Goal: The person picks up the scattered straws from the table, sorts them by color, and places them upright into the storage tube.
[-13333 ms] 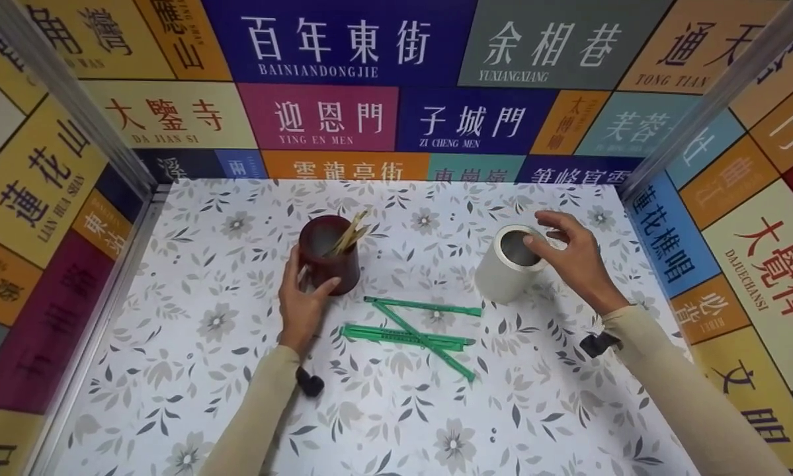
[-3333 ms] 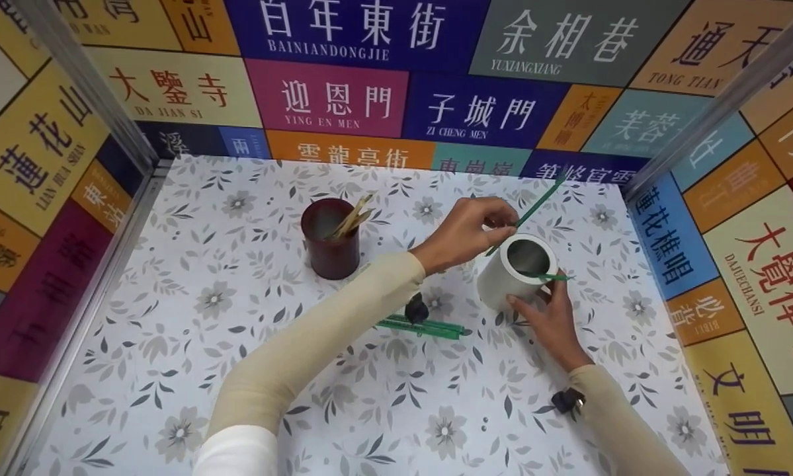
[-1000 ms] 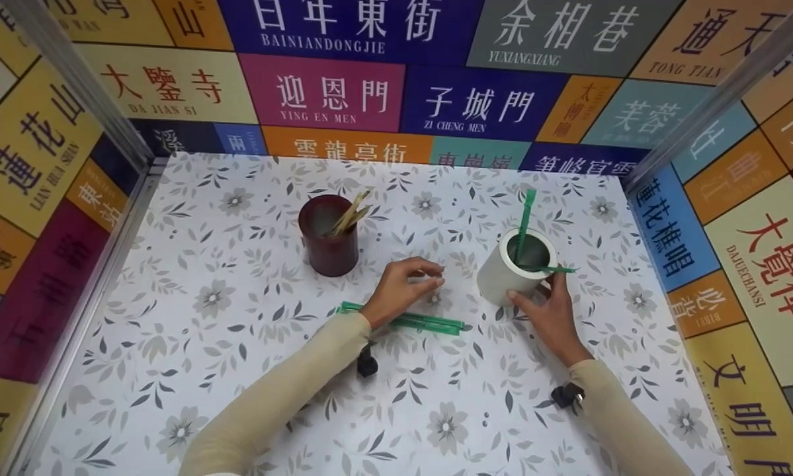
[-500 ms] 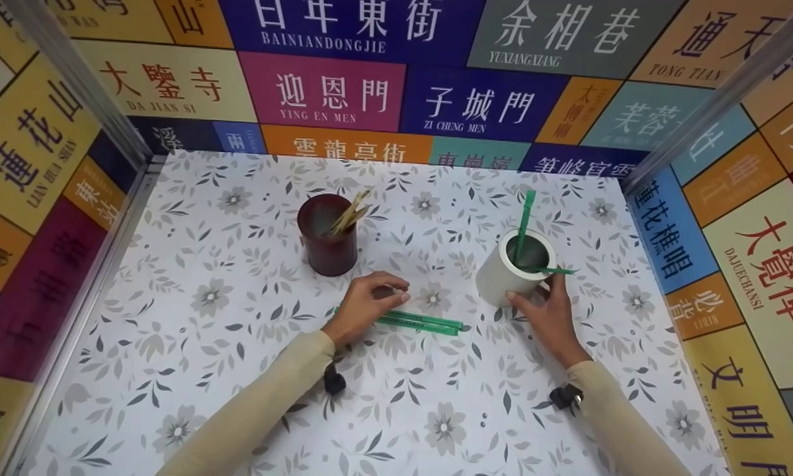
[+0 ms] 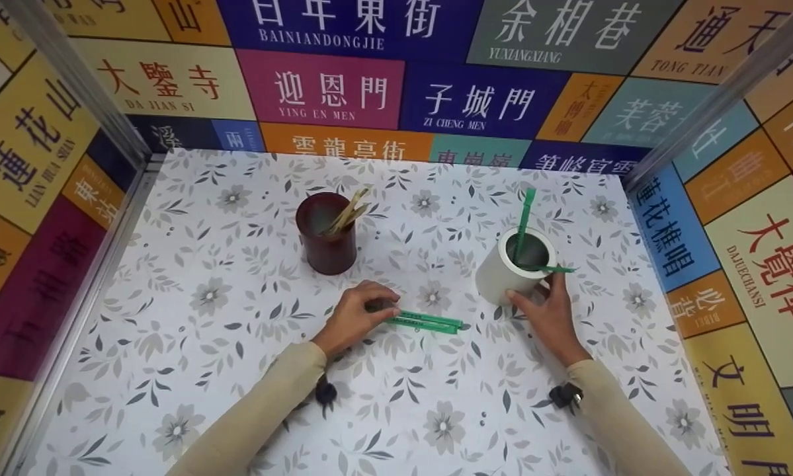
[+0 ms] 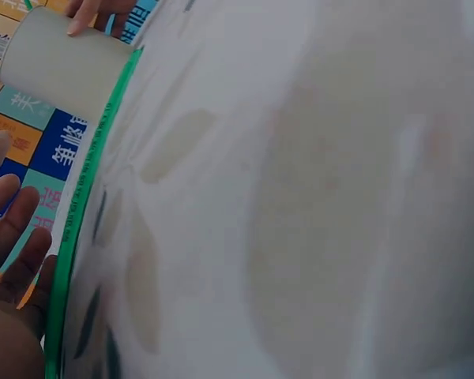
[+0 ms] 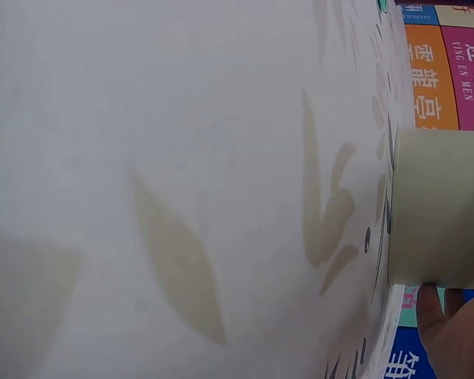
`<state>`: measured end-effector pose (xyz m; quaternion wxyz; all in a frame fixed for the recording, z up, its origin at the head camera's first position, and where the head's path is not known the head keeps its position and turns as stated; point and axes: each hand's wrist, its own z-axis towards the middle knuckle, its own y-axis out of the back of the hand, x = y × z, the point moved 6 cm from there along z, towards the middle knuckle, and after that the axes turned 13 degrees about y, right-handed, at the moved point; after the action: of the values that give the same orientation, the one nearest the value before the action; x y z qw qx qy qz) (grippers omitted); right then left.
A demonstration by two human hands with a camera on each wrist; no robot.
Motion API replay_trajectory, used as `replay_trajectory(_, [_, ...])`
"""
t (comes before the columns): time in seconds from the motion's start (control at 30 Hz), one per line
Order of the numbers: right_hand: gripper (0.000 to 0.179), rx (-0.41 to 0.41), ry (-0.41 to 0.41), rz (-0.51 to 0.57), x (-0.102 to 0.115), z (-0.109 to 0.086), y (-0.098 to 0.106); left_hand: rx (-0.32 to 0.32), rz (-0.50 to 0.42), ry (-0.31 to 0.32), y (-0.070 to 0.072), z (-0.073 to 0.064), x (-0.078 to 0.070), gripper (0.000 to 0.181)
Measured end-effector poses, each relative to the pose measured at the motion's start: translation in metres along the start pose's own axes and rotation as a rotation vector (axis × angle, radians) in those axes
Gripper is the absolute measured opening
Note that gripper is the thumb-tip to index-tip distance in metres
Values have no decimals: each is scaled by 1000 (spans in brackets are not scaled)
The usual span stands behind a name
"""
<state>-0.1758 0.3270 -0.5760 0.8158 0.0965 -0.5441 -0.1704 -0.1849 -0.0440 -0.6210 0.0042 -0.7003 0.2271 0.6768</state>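
My left hand hovers at the left end of slim green wrapped sticks with printing, which lie side by side on the table. Its fingers are loosely bent; the left wrist view shows them apart beside a green stick, not closed round it. My right hand grips the lower right side of a white cup, thumb in front, other fingers partly hidden behind it. Inside the cup one green stick stands up, and another leans out over the right rim.
A dark red cup holding several thin tan sticks stands at the back left. White flowered cloth covers the table. Panels with printed characters wall in the back and both sides.
Two green sticks have gone from the table into the white cup. My left hand has since drawn back leftward to the remaining sticks; my right hand has kept its hold on the cup.
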Motion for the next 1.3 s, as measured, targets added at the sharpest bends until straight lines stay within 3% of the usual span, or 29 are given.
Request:
replay_trajectory(0.53, [95,10,-15,0,-26,-1,4,69,312,-167,-11,-1,0,27])
replay_trajectory(0.93, [98,13,-36,8,-33,-2,2,80,314,-285,-11,-7,0,7])
replay_trajectory(1.3, [96,6,-38,73,-33,-4,4,108,401,-275,-15,-7,-4,8])
